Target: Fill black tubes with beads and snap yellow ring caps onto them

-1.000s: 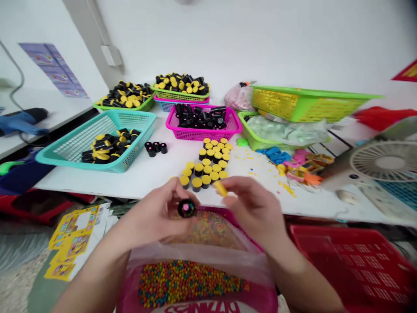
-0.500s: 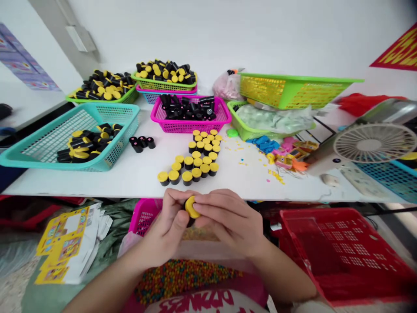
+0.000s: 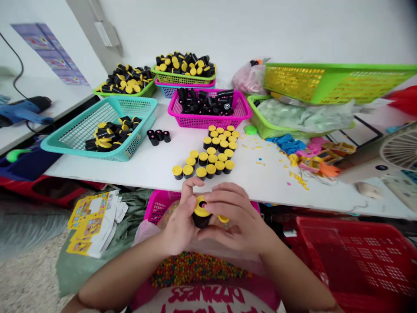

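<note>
Just in front of the table's near edge, my left hand (image 3: 182, 221) is wrapped round a black container (image 3: 201, 221) with a yellow top, held upright. A dark hole shows in the middle of that top. My right hand (image 3: 234, 217) has its fingertips at the top and right side of the container, and a small yellow piece (image 3: 223, 218) shows beneath its fingers. Several yellow-lidded black containers (image 3: 211, 168) stand in rows on the table (image 3: 156, 171). Below my hands are many small multicoloured balls (image 3: 195, 269).
A teal basket (image 3: 130, 148), a magenta basket (image 3: 208, 121) and green baskets (image 3: 185, 79) hold black containers. Four-sided red crate (image 3: 312, 243) at lower right; fan (image 3: 368, 158) on the right; blue heat-gun-like tool (image 3: 24, 111) at left; yellow printed cards (image 3: 89, 221) at lower left.
The view has shifted left. The held container is turned upright, its top now showing a hole. My right-hand fingers have spread round it, with a small yellow piece beneath them.
</note>
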### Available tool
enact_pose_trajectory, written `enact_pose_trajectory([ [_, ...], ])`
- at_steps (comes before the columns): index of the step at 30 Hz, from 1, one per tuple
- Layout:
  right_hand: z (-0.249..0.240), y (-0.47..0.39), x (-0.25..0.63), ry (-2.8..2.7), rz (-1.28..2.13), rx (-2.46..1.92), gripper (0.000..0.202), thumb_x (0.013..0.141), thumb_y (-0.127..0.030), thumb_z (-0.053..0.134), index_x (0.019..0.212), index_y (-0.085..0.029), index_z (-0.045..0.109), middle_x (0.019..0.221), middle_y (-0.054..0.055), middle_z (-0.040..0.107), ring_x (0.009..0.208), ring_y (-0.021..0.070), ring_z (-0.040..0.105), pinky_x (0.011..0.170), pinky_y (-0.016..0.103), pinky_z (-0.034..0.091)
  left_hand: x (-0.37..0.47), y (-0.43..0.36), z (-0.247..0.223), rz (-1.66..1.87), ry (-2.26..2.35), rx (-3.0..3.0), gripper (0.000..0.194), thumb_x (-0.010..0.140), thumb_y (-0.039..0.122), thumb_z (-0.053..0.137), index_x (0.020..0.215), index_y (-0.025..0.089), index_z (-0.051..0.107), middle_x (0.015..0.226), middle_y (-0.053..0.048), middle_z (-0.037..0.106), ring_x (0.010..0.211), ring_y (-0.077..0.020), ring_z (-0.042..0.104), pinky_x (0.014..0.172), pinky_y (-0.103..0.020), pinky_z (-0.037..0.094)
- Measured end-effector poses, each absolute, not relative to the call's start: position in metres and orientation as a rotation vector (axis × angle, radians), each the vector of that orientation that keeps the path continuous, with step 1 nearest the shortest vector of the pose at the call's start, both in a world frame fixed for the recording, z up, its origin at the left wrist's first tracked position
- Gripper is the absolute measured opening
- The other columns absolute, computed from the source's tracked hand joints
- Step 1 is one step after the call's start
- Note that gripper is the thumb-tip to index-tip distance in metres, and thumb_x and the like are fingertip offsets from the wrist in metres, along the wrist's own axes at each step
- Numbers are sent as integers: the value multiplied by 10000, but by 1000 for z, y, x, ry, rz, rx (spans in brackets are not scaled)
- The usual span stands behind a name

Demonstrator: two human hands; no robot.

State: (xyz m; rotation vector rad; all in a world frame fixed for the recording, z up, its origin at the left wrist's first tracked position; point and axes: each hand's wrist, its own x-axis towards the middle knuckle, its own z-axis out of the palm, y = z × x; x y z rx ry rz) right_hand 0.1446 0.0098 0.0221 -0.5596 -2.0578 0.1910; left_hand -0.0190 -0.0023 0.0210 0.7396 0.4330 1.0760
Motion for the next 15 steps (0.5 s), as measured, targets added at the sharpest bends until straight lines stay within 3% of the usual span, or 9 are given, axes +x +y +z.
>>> enact_pose_trajectory([
  [5, 17, 14, 136, -2007, 284, -511, 438, 878, -176, 632, 1291, -240, 498, 1149, 77, 615, 1188, 191, 589, 1007, 345, 557, -13, -3, 22, 1055, 446, 550, 414, 848, 465, 669, 1130, 298, 416, 850, 42, 617, 660, -118, 630, 583, -216, 483],
  [9, 11, 9, 127, -1881, 287, -536, 524, 806, -57, 541, 1297, -236, 506, 1134, 80, 626, 1149, 191, 616, 974, 369, 580, -9, -4, 22, 1069, 392, 382, 463, 772, 441, 769, 1091, 281, 474, 834, 63, 611, 629, -88, 619, 641, -221, 516],
  [15, 7, 0, 123, -1798, 249, -554, 607, 706, 23, 512, 1277, -176, 566, 1154, 99, 663, 1129, 239, 627, 969, 420, 587, -8, -6, 23, 1006, 334, 271, 333, 757, 304, 769, 981, 252, 528, 854, 65, 629, 718, -102, 648, 652, -213, 504],
])
